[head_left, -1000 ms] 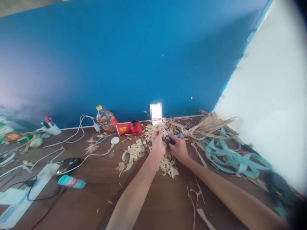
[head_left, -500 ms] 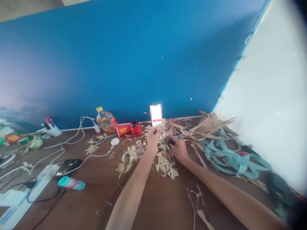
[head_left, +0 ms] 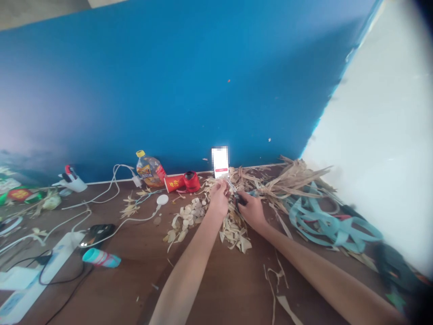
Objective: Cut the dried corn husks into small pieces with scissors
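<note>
Both my arms reach out over a brown table. My right hand is closed round the dark handles of a pair of scissors, whose blades point up and left. My left hand pinches a small pale piece of dried leaf at the blades. Under the hands lies a heap of cut leaf scraps. To the left of it is a pile of small rounded leaf cut-outs. A bundle of long dried leaves lies behind my right hand.
Teal strips lie at the right by the white wall. A white card, a red cup, red tape and a bottle stand along the blue wall. Cables, a power strip and a teal tube lie at left.
My hands shifted slightly: the left hand rose toward the card and came back down close to the scissors. Nothing else on the table has moved.
</note>
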Action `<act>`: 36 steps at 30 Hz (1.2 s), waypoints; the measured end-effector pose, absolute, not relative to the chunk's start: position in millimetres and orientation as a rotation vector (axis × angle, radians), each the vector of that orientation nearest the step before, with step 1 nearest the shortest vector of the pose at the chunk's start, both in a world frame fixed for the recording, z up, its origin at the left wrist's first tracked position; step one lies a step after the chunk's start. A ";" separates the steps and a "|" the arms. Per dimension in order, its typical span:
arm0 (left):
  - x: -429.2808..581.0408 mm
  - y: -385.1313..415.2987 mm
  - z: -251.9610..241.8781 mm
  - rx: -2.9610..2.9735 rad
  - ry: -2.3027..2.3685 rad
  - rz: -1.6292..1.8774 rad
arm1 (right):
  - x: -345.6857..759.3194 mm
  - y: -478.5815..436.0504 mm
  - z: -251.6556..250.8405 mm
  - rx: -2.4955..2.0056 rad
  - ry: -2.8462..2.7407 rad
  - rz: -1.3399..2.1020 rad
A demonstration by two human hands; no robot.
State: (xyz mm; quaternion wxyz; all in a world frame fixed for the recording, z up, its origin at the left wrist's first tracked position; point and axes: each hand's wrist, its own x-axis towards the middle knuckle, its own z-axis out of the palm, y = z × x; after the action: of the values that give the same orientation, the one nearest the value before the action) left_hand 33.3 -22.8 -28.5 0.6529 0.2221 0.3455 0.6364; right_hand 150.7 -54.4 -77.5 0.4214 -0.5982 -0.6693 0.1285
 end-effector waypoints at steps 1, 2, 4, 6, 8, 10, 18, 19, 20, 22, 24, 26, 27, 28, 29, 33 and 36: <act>35.6 -23.3 -27.2 0.449 0.774 1.443 | 150.4 -54.9 -76.7 -1.493 -1.685 0.312; 37.6 -23.7 -25.6 0.410 0.761 1.443 | 150.0 -55.3 -76.1 -1.488 -1.695 0.299; 40.9 -24.9 -21.7 0.367 0.719 1.441 | 149.3 -56.0 -75.8 -1.491 -1.705 0.266; 43.3 -26.9 -17.4 0.346 0.671 1.439 | 148.8 -56.3 -76.6 -1.506 -1.695 0.238; 44.9 -30.1 -13.0 0.340 0.618 1.433 | 148.4 -56.6 -78.1 -1.513 -1.680 0.224; 46.0 -33.8 -9.3 0.340 0.561 1.428 | 148.2 -57.0 -79.5 -1.519 -1.665 0.204; 47.2 -42.8 -4.0 0.310 0.524 1.377 | 148.7 -60.0 -82.5 -1.547 -1.629 0.117; 46.8 -43.7 -3.7 0.309 0.518 1.372 | 148.7 -60.3 -82.8 -1.545 -1.628 0.109; 46.3 -44.6 -3.3 0.309 0.518 1.368 | 148.6 -60.6 -83.1 -1.540 -1.632 0.101; 45.4 -46.1 -2.5 0.312 0.537 1.366 | 148.4 -61.2 -83.3 -1.521 -1.654 0.093; 45.1 -47.0 -1.5 0.315 0.552 1.372 | 148.3 -61.5 -83.5 -1.507 -1.665 0.088; 45.9 -47.4 -0.5 0.315 0.539 1.375 | 148.6 -61.4 -84.2 -1.511 -1.656 0.081; 46.6 -47.5 0.0 0.310 0.531 1.376 | 148.9 -61.2 -84.7 -1.519 -1.646 0.075; 47.4 -47.7 0.4 0.303 0.527 1.376 | 149.2 -60.9 -85.3 -1.528 -1.637 0.070; 48.2 -47.8 0.7 0.298 0.527 1.377 | 149.6 -60.7 -85.8 -1.536 -1.631 0.070; 49.7 -48.3 0.2 0.311 0.528 1.375 | 150.7 -60.5 -85.7 -1.547 -1.635 0.098; 49.1 -48.3 -1.1 0.324 0.523 1.370 | 151.1 -60.9 -84.2 -1.543 -1.652 0.107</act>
State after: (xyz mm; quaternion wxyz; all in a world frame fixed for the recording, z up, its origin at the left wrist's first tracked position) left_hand 49.1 -48.3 -1.1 0.7310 0.1472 0.2374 0.6226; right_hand 151.1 -60.9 -84.2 0.4252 -0.6172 -0.6606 0.0427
